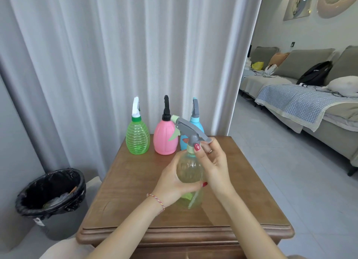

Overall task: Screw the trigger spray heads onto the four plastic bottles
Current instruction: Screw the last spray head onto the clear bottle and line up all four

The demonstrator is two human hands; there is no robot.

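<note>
A pale yellow-green clear bottle [188, 173] is held above the middle of the wooden table [131, 181]. My left hand [172, 183] wraps around its body. My right hand [213, 161] pinches the neck collar of the grey trigger spray head [190, 129] that sits on top of the bottle, nozzle pointing left. At the table's far edge stand a green ribbed bottle [137, 136] with a white head, a pink bottle [165, 136] with a black head, and a blue bottle [195, 123] with a grey head, partly hidden behind the held head.
A black bin [52, 196] lined with a bag stands on the floor at the left of the table. White curtains [116, 55] hang behind. A grey sofa [310, 96] with a checked blanket lies at the right across tiled floor.
</note>
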